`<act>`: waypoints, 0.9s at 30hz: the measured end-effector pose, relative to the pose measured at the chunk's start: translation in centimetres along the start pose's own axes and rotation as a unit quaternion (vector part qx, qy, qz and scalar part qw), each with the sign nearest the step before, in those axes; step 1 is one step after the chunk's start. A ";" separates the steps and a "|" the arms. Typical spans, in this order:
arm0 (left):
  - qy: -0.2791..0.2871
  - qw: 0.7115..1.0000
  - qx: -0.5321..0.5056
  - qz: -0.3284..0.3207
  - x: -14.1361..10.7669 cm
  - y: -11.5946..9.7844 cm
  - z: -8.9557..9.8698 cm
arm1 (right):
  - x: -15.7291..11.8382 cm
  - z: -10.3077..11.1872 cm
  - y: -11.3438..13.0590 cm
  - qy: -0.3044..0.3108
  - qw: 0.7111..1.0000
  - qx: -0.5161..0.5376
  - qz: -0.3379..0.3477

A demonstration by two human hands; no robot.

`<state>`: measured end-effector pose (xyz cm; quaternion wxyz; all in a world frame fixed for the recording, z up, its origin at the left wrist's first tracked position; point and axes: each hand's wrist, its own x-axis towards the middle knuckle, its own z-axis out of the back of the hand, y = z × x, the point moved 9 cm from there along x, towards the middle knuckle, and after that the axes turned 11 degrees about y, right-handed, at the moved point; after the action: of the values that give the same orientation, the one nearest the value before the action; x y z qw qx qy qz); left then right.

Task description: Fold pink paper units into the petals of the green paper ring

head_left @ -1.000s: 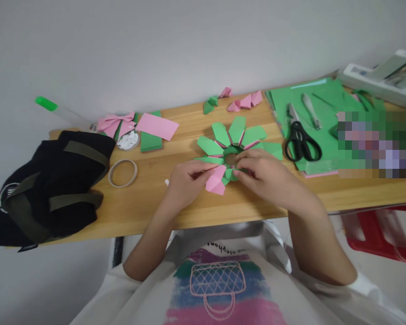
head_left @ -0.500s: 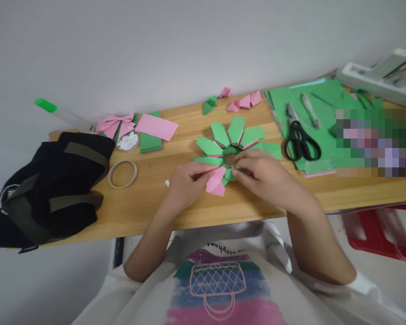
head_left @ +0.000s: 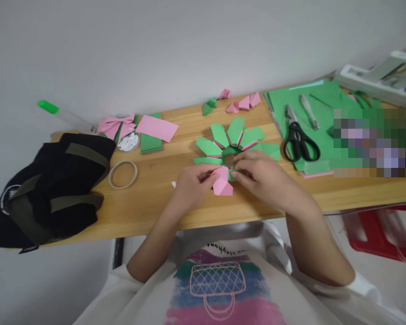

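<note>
A ring of folded green paper petals (head_left: 236, 131), with pink showing between some of them, lies on the wooden table around an open centre. My left hand (head_left: 195, 183) pinches a folded pink paper petal (head_left: 223, 183) at the near side of the ring, its wide end pointing toward me. Over the ring's right side, my right hand (head_left: 262, 174) grips the green paper between thumb and fingers and covers part of it. The two sets of fingertips are close together, with the pink petal's upper end between them.
Black-handled scissors (head_left: 299, 142) and a clear-barrelled cutter (head_left: 309, 110) lie on green sheets (head_left: 325, 158) at right. Folded pink pieces (head_left: 245, 103) sit by the wall. A tape roll (head_left: 122, 174), a pink paper strip (head_left: 158, 127) and a black bag (head_left: 77, 176) are at left.
My left hand has shifted slightly right with the pink petal, which now lies nearer the right fingertips and points more straight toward me. The right hand has barely moved.
</note>
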<state>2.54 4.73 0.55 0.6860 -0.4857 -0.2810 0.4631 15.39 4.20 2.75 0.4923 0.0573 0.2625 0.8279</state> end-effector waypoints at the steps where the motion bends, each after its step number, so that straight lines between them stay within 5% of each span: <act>1: 0.002 1.000 -0.010 0.002 0.0 0.3 -0.2 | 0.0 0.0 0.0 -0.001 1.000 0.002 0.000; 16: -0.003 0.996 -0.088 0.021 -0.1 1.8 -0.4 | -1.2 1.2 -0.2 -0.064 0.997 0.006 0.036; 27: -0.017 0.999 0.022 -0.020 -0.1 0.3 0.1 | -1.0 1.1 -0.1 -0.081 0.994 0.050 0.053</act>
<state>2.30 4.66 0.27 0.7007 -0.4569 -0.2917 0.4638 16.33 3.82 3.84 0.4644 0.1624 0.2590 0.8312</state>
